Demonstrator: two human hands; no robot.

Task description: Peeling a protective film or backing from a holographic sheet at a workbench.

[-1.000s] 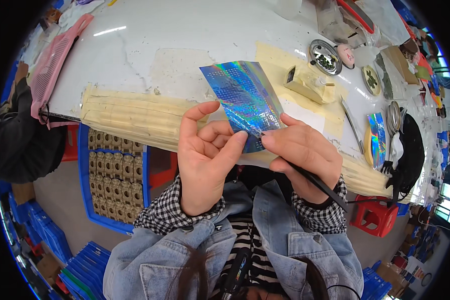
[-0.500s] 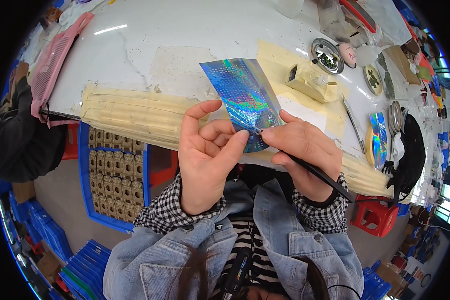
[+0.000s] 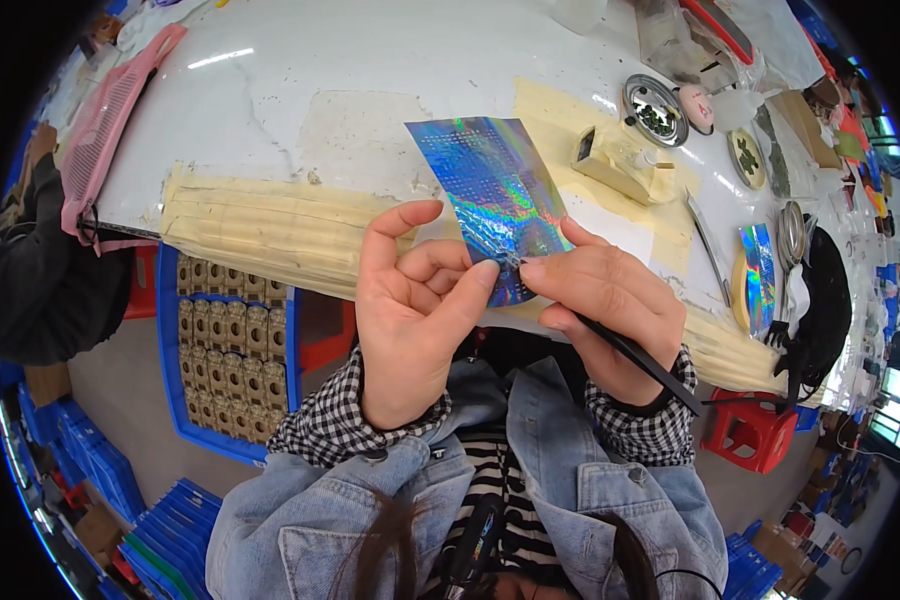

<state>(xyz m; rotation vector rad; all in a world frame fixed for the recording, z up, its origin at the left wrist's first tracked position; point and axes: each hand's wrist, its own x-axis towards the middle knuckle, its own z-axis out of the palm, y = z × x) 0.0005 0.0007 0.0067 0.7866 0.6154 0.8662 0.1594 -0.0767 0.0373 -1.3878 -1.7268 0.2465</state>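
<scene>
A shiny blue holographic sheet [image 3: 490,180] with rows of small marks is held up in front of me, above the table's near edge. My left hand [image 3: 415,310] pinches its lower end between thumb and forefinger, the other fingers curled loosely. My right hand [image 3: 610,300] grips a slim, flat black tool [image 3: 635,353], probably tweezers. Its fingertips meet the sheet's lower part, close to my left thumb. What lies between the fingertips there is too small to make out.
On the table [image 3: 270,110] at right are a round dish [image 3: 656,112] of small dark pieces, a bottle in a pale holder [image 3: 625,168], a knife-like tool [image 3: 708,245] and another holographic piece [image 3: 756,280]. A blue crate [image 3: 175,380] of several camouflage-patterned parts stands below left, beside red stools.
The sheet has tilted slightly and its upper part has shifted a little to the right. The black tool's rear end has dipped slightly; both hands are almost where they were.
</scene>
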